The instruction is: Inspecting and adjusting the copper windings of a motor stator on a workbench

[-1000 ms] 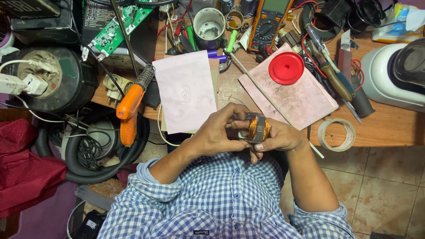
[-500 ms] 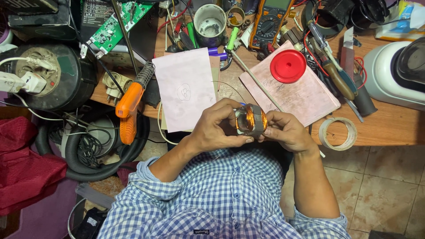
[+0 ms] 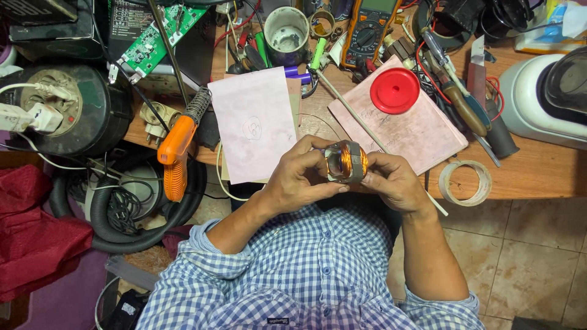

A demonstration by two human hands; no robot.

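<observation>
Both hands meet at the near edge of the workbench (image 3: 538, 177), cupping a small motor stator (image 3: 346, 161) with copper windings glinting inside its grey metal frame. The left hand (image 3: 302, 177) wraps its fingers around the stator's left side, thumb underneath; the right hand (image 3: 394, 182) pinches the right side, fingertips closed on it. Just beyond lies a pink sheet of paper (image 3: 257, 131), with an orange-handled soldering gun (image 3: 178, 150) to its left. A red lid (image 3: 395, 90) sits farther right, and a tape roll (image 3: 466, 182) lies near the right hand.
</observation>
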